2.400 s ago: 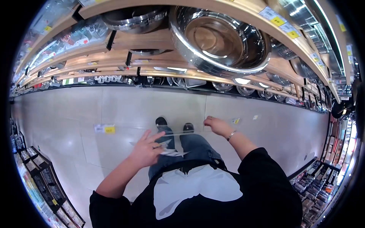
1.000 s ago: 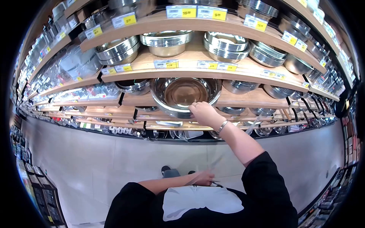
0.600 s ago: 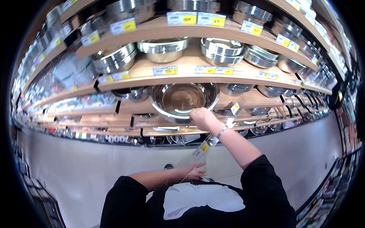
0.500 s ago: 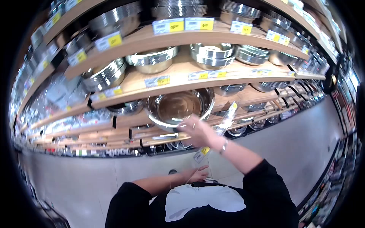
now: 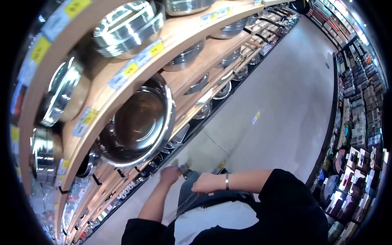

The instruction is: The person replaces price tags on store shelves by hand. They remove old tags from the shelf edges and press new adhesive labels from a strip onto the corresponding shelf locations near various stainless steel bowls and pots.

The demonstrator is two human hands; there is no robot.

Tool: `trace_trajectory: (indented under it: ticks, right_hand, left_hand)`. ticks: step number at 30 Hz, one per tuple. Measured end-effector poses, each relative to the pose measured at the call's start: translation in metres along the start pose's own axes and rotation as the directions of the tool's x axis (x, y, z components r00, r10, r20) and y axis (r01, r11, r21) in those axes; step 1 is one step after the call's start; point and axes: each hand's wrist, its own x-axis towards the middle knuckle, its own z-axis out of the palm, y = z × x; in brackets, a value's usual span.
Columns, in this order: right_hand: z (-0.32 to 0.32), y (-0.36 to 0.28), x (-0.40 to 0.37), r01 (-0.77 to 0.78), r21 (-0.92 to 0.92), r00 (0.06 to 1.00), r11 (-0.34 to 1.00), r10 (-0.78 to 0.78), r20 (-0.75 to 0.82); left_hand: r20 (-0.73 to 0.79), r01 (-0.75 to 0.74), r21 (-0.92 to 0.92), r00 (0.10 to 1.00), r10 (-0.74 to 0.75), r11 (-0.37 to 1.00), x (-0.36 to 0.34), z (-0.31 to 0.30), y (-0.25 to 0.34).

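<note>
A large shiny steel basin (image 5: 141, 118) sticks out from the shelf at left centre, its hollow side facing the camera; neither hand touches it. My right hand (image 5: 205, 183), below and right of the basin, is in a fist in front of my waist, with a bracelet on the wrist. Thin cords run near it. A strip with a yellow label (image 5: 220, 165) shows just above that hand. Left of it, my left hand (image 5: 170, 175) is raised with curled fingers, partly blurred. What either hand holds, if anything, is hidden.
Wooden shelves (image 5: 175, 36) with stacked steel pots (image 5: 128, 28) and price labels curve along the left. A grey floor aisle (image 5: 286, 81) runs to the upper right, with a yellow-and-white tag (image 5: 256, 117) in view over it. Packed goods (image 5: 355, 122) line the right side.
The view has turned and come closer to the shelves. My right hand has left the basin's rim and drawn back to my waist, closing. My left hand has moved leftward and its fingers have curled.
</note>
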Motion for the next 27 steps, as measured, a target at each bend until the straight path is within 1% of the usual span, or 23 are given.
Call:
trace_trajectory:
  ticks: [1, 2, 3, 4, 5, 6, 7, 8, 9, 10, 11, 12, 13, 14, 16, 17, 18, 20, 21, 23, 24, 26, 27]
  right_hand:
    - [0.022, 0.028, -0.003, 0.001, 0.005, 1.0, 1.0, -0.001, 0.003]
    - [0.051, 0.06, -0.004, -0.037, -0.026, 0.996, 0.999, 0.035, -0.082]
    - [0.078, 0.092, -0.003, -0.077, -0.052, 0.983, 0.996, 0.067, -0.17]
    - [0.103, 0.127, -0.002, -0.068, -0.037, 0.983, 0.997, 0.06, -0.173]
    - [0.13, 0.165, 0.001, -0.129, -0.12, 0.982, 0.984, 0.11, -0.157]
    - [0.152, 0.198, 0.008, -0.192, -0.206, 0.975, 0.959, 0.163, -0.15]
    - [0.172, 0.23, 0.017, -0.195, -0.204, 0.972, 0.959, 0.162, -0.168]
    - [0.193, 0.261, 0.024, -0.27, -0.258, 0.957, 0.927, 0.229, -0.177]
    - [0.212, 0.29, 0.031, -0.343, -0.312, 0.936, 0.886, 0.296, -0.187]
    - [0.228, 0.319, 0.037, -0.347, -0.315, 0.935, 0.884, 0.297, -0.196]
    - [0.243, 0.349, 0.045, -0.339, -0.338, 0.936, 0.878, 0.278, -0.216]
    - [0.257, 0.378, 0.054, -0.328, -0.362, 0.938, 0.873, 0.255, -0.235]
    - [0.272, 0.405, 0.062, -0.359, -0.369, 0.925, 0.857, 0.274, -0.264]
    - [0.285, 0.431, 0.069, -0.355, -0.375, 0.926, 0.857, 0.265, -0.271]
    - [0.303, 0.479, 0.083, -0.394, -0.38, 0.914, 0.837, 0.313, -0.259]
    - [0.312, 0.5, 0.092, -0.409, -0.351, 0.91, 0.842, 0.349, -0.222]
    - [0.316, 0.514, 0.098, -0.394, -0.355, 0.917, 0.848, 0.336, -0.215]
    - [0.319, 0.539, 0.108, -0.372, -0.365, 0.924, 0.853, 0.306, -0.227]
    - [0.327, 0.55, 0.115, -0.359, -0.371, 0.93, 0.856, 0.295, -0.219]
    - [0.334, 0.572, 0.128, -0.397, -0.409, 0.918, 0.822, 0.362, -0.163]
    - [0.332, 0.582, 0.133, -0.386, -0.418, 0.922, 0.822, 0.351, -0.161]
    - [0.334, 0.592, 0.141, -0.42, -0.429, 0.887, 0.8, 0.461, -0.009]
    - [0.337, 0.597, 0.144, -0.424, -0.418, 0.888, 0.803, 0.46, -0.016]
  left_hand:
    - [0.001, 0.081, -0.024, 0.997, -0.081, 0.996, 0.002, -0.021, 0.001]
    - [-0.113, 0.038, -0.097, 0.992, -0.049, 0.995, 0.008, -0.018, -0.006]
    - [-0.218, 0.014, -0.171, 0.975, -0.052, 0.985, 0.017, -0.014, -0.005]
    - [-0.318, -0.016, -0.237, 0.946, -0.062, 0.971, 0.028, -0.008, -0.006]
    - [-0.305, -0.006, -0.227, 0.95, -0.065, 0.974, 0.039, 0.003, -0.004]
    - [-0.428, -0.059, -0.249, 0.902, -0.056, 0.967, 0.053, 0.013, 0.0]
    - [-0.552, -0.123, -0.26, 0.833, -0.043, 0.958, 0.071, 0.025, 0.001]
    - [-0.553, -0.129, -0.246, 0.832, -0.03, 0.961, 0.087, 0.04, 0.001]
    - [-0.598, -0.179, -0.293, 0.801, -0.034, 0.939, 0.103, 0.057, 0.001]
    - [-0.642, -0.229, -0.339, 0.765, -0.046, 0.912, 0.117, 0.076, -0.002]
    - [-0.623, -0.207, -0.267, 0.782, -0.005, 0.941, 0.129, 0.095, -0.009]
    - [-0.631, -0.209, -0.257, 0.776, 0.0, 0.943, 0.139, 0.114, -0.015]
    - [-0.651, -0.232, -0.267, 0.759, 0.003, 0.935, 0.148, 0.134, -0.022]
    - [-0.672, -0.255, -0.276, 0.74, 0.004, 0.927, 0.155, 0.153, -0.029]
    - [-0.696, -0.242, -0.242, 0.718, 0.005, 0.94, 0.166, 0.178, -0.042]
    - [-0.708, -0.207, -0.238, 0.706, -0.024, 0.949, 0.169, 0.191, -0.049]
    - [-0.72, -0.171, -0.24, 0.691, -0.057, 0.956, 0.17, 0.201, -0.055]
    - [-0.778, -0.185, -0.124, 0.628, 0.02, 0.975, 0.179, 0.209, -0.067]
    - [-0.779, -0.159, -0.156, 0.627, -0.022, 0.975, 0.18, 0.217, -0.072]
    - [-0.788, -0.125, -0.192, 0.611, -0.077, 0.973, 0.184, 0.227, -0.08]
    - [-0.792, -0.136, -0.181, 0.607, -0.063, 0.974, 0.183, 0.229, -0.083]
    - [-0.792, -0.13, -0.178, 0.607, -0.064, 0.975, 0.176, 0.233, -0.088]
    - [-0.783, -0.11, -0.24, 0.609, -0.126, 0.964, 0.171, 0.234, -0.092]
